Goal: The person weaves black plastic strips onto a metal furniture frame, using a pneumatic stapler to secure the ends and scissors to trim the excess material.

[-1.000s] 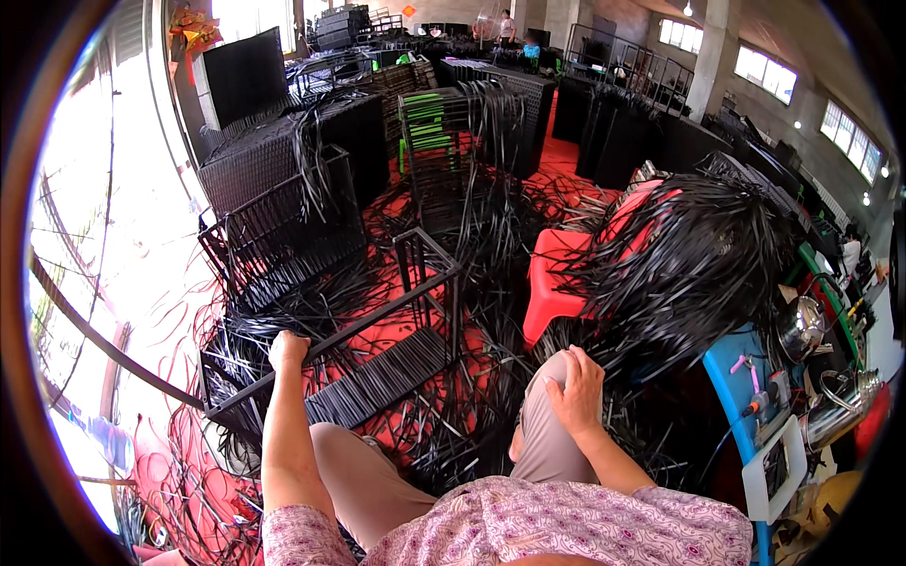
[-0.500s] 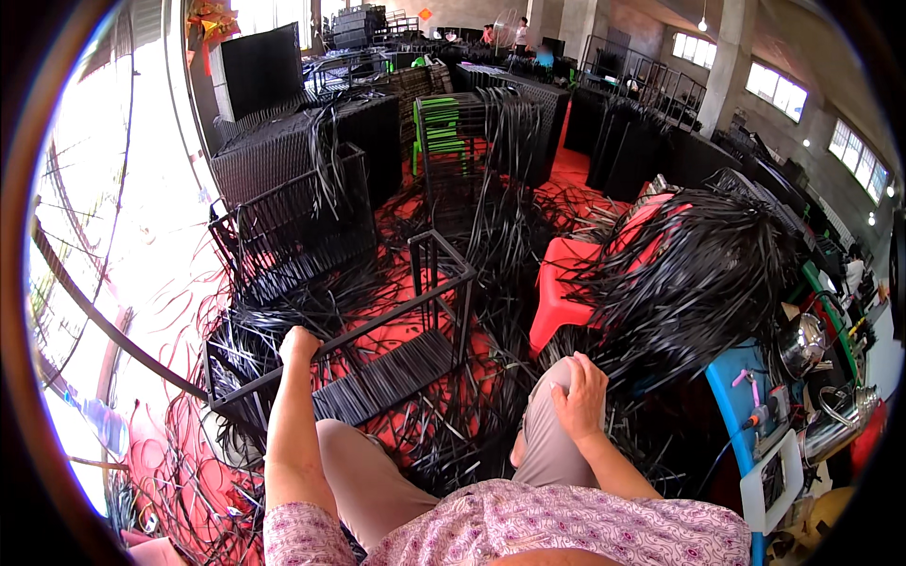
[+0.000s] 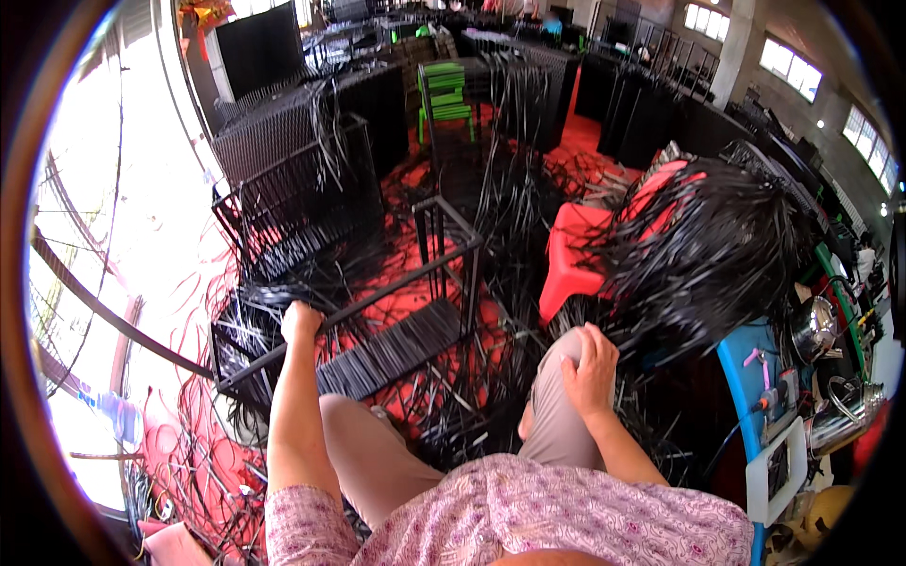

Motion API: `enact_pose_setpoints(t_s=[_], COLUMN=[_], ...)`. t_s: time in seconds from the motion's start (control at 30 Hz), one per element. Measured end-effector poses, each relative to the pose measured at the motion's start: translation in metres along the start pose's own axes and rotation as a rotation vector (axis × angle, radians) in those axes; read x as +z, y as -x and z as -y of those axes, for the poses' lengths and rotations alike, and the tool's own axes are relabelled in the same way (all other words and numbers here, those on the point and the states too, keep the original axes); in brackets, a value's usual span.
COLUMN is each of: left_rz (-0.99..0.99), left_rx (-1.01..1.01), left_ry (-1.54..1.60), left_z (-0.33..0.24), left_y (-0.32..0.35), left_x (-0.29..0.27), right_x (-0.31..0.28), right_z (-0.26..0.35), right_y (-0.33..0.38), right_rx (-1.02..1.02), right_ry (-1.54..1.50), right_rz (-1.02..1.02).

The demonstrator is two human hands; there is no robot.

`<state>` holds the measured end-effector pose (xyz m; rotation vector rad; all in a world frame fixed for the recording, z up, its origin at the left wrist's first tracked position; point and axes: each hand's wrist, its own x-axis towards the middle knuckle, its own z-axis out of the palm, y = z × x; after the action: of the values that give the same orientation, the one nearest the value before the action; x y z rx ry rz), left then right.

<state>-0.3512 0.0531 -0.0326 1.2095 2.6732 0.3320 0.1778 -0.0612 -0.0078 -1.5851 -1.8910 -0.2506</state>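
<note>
Workshop interior seen from above. A red floor [image 3: 415, 174] strewn with loose black strips runs back to a row of windows [image 3: 854, 123] at upper right; black woven panels stand along the far side. One seated person, two bare hands. The left hand [image 3: 300, 322], its grip pressed closed around the top bar, holds one black metal frame [image 3: 377, 311] that stands on the floor just ahead of the knees, its lower side partly woven with strips. The right hand [image 3: 591, 371] rests with grip spread flat on the right knee. One red plastic chair [image 3: 576, 259] carries one large bundle of black strips [image 3: 717, 250]. One green chair [image 3: 444, 92] stands farther back.
</note>
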Motion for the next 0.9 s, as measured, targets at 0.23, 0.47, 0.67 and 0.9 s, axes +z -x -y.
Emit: enact_pose_setpoints(t_s=[0.23,0.47,0.67,0.9], left_rz=[0.066,0.026,0.022,-0.004], left_rx=[-0.021,-0.002,-0.019,-0.014], left_ry=[-0.015,0.025,0.02,0.03], left_z=[-0.001,-0.004,-0.008,-0.007], left_y=[0.002,0.002,0.008,0.012], left_x=[-0.009,-0.007,-0.011,-0.012], right_x=[0.003,0.004,0.004,0.001], right_z=[-0.007,-0.011,-0.011,-0.011], right_y=[0.003,0.002,0.002,0.002], right_rx=[0.01,0.016,0.002,0.001], right_ry=[-0.006,0.01,0.01,0.01], right_rz=[-0.005,-0.01,-0.013,-0.013])
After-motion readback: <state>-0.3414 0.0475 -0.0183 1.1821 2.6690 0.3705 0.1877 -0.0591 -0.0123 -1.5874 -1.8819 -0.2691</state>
